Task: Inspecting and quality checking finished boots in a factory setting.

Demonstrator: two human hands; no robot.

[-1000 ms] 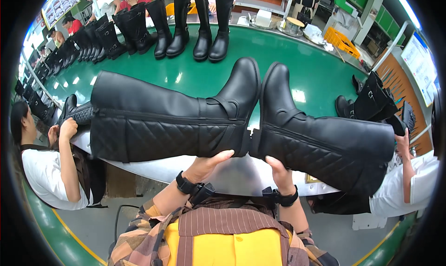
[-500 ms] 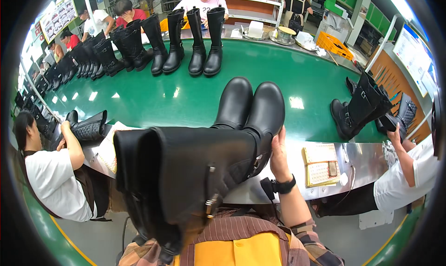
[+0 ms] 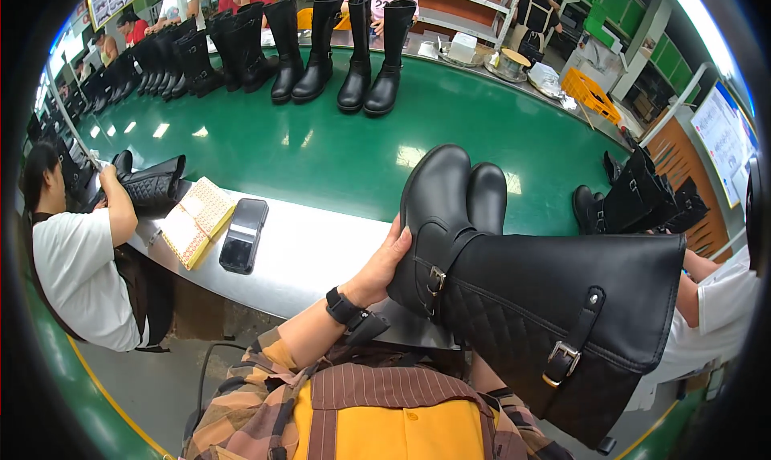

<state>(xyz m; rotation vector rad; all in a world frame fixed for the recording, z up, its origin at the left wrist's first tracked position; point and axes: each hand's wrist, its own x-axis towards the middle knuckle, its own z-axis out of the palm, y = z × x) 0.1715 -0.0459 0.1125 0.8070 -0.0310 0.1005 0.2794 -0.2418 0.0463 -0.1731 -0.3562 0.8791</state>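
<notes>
A pair of tall black boots is held up side by side in front of me, toes pointing away and shafts leaning to the right. The near boot [image 3: 554, 307] has a quilted panel, an ankle strap with a silver buckle, and a second buckled strap near its top. It hides most of the far boot [image 3: 487, 196], of which mainly the rounded toe shows. My left hand [image 3: 384, 261] is closed around the near boot's heel side, thumb against the leather. Behind the shafts my right forearm [image 3: 484, 377] disappears, so my right hand and its fingers are hidden.
A metal ledge [image 3: 321, 233] edges the green table [image 3: 305, 163], bearing a phone [image 3: 243, 235] and a bundle of yellowish printed cards [image 3: 197, 219]. Standing boots [image 3: 353, 66] line the far side. Co-workers sit left [image 3: 84, 275] and right [image 3: 723, 299], more boots [image 3: 630, 195] beside the latter.
The boots' shafts have swung from the left to the right, bringing the buckled side of one into view. My left hand now shows on the heel; my right hand has gone behind the boots.
</notes>
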